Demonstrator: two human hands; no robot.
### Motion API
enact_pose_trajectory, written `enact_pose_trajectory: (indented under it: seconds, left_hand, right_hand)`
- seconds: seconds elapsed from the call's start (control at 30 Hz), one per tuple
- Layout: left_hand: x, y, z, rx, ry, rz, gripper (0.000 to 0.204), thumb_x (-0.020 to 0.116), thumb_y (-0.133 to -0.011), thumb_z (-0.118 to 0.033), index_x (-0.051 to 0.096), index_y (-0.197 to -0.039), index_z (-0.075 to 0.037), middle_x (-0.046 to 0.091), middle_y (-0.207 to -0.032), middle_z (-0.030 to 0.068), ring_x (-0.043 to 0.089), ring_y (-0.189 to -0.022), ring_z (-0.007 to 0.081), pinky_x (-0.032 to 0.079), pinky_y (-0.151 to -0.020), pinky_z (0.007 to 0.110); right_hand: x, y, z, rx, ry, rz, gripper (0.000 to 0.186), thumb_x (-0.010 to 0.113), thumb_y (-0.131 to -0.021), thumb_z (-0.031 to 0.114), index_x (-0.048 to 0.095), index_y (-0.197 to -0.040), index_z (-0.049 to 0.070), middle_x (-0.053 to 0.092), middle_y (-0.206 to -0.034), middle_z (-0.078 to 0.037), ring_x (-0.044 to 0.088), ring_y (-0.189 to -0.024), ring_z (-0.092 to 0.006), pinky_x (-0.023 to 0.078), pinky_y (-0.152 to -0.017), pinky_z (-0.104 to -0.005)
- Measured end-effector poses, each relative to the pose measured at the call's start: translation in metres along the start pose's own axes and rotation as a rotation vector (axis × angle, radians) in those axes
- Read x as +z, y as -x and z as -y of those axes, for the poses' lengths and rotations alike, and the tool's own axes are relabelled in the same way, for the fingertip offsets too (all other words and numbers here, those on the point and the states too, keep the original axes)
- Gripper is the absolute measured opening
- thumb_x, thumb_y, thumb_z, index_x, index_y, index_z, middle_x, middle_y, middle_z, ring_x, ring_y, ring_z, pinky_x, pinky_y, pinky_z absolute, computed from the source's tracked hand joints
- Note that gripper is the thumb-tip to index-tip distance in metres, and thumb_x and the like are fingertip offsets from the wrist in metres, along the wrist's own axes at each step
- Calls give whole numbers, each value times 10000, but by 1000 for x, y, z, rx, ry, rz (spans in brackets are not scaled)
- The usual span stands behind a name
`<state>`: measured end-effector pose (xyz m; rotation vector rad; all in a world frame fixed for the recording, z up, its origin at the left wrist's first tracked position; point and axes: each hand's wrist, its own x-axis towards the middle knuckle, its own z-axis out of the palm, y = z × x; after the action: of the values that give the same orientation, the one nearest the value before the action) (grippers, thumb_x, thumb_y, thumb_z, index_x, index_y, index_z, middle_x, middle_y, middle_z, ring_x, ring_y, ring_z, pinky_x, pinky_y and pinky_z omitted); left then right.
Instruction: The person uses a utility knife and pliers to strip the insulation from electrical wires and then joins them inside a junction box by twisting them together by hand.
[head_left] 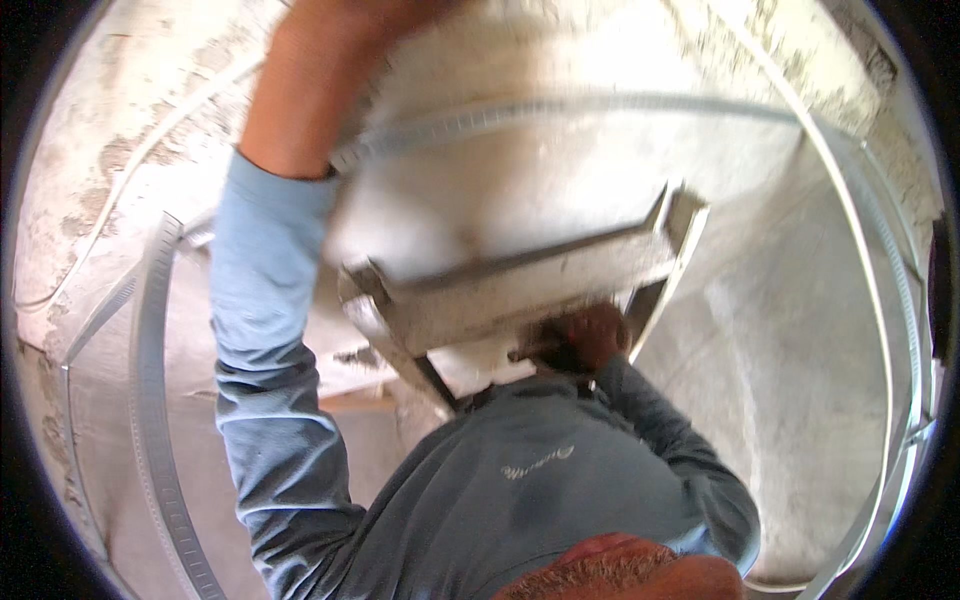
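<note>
My left arm reaches up along the left side, its grey-blue sleeve ending above the wrist. Only the base of my left hand (pixel 385 14) shows at the upper edge; its fingers are cut off. My right hand (pixel 592 335) is low in front of my waist, just below the worn top board of a stepladder (pixel 530 285). Its fingers look curled, in shadow and slightly blurred, and what they may hold is hidden. A perforated grey metal channel (pixel 470 122) runs across behind my left wrist.
More metal strips stand at the left (pixel 152 380) and curve down the right (pixel 900 290). A white cable (pixel 845 190) hangs along the right side. Rough, patchy plaster (pixel 150 90) covers the wall at the upper left. Grey floor (pixel 740 400) lies beside the stepladder.
</note>
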<state>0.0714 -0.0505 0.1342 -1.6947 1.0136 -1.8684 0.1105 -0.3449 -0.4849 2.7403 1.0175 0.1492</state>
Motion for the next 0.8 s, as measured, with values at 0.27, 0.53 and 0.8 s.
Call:
enact_pose_trajectory:
  seconds: [0.27,0.53,0.8]
  left_hand:
    - [-12,0,-13,-61,64,-12,60,666,-796,-28,624,-792,-71,522,-723,58,543,-683,222,463,-632,352]
    - [-11,2,-13,-78,29,-47,59,664,-787,-25,634,-802,-73,522,-726,55,552,-696,225,465,-634,345]
    - [-16,2,-14,-125,30,-19,73,653,-789,-8,622,-788,-74,515,-721,56,540,-689,224,463,-637,335]
  right_hand:
    - [93,-34,-49,-340,-100,87,382,538,-971,294,658,-1274,93,635,-1310,-178,545,-1293,-386,373,-1130,-509]
    - [-130,4,-72,-472,-511,-8,253,584,-949,260,698,-1090,84,679,-1153,-203,654,-1068,-340,501,-883,-471]
    - [-329,92,-135,-258,-899,291,490,688,-772,-55,658,-1255,23,616,-1193,-221,616,-1070,-378,520,-910,-443]
